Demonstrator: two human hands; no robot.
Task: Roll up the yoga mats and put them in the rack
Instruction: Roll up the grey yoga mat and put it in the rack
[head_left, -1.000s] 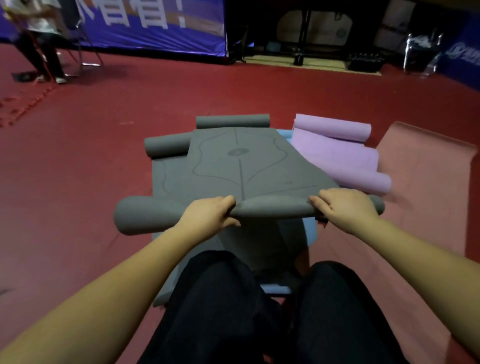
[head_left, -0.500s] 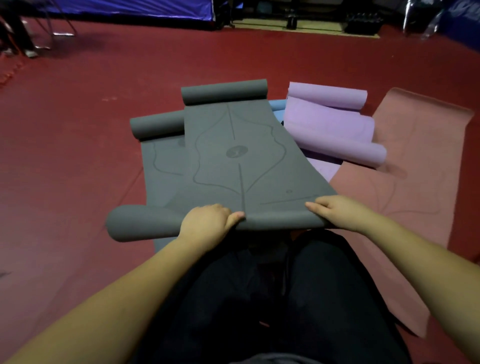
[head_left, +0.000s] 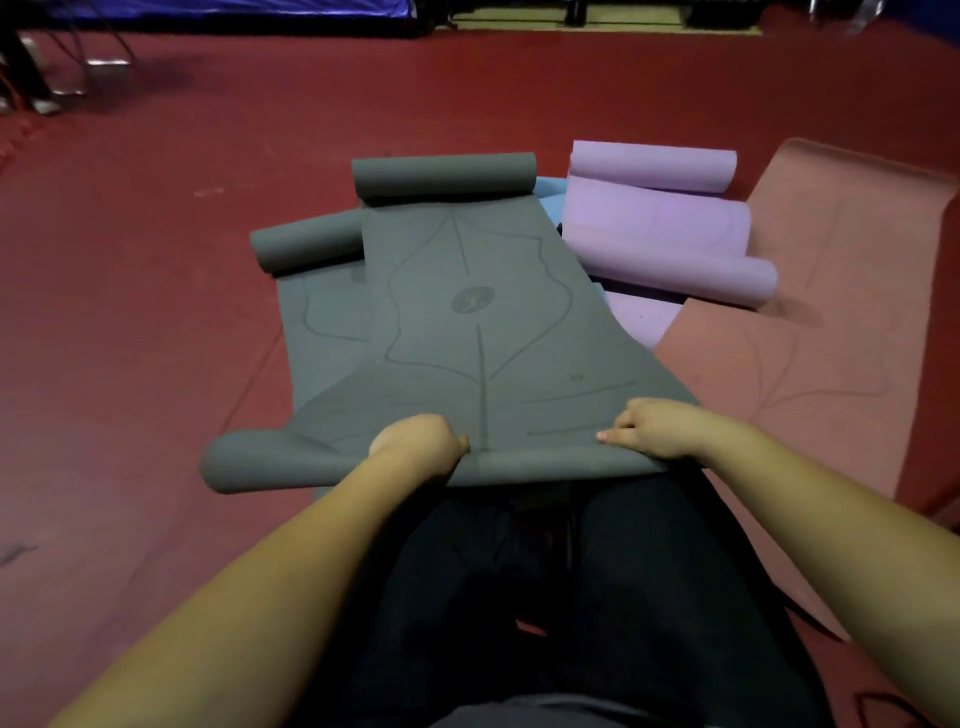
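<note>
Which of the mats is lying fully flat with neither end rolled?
The pink mat on the far right; the grey and purple mats all have curled ends.

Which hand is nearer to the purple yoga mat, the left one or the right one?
The right hand. It grips the gray mat's near edge on the side just below the purple yoga mat. The left hand grips the same edge farther toward the other side.

Dim, soft-focus view with wide-angle bending at the edges.
</note>
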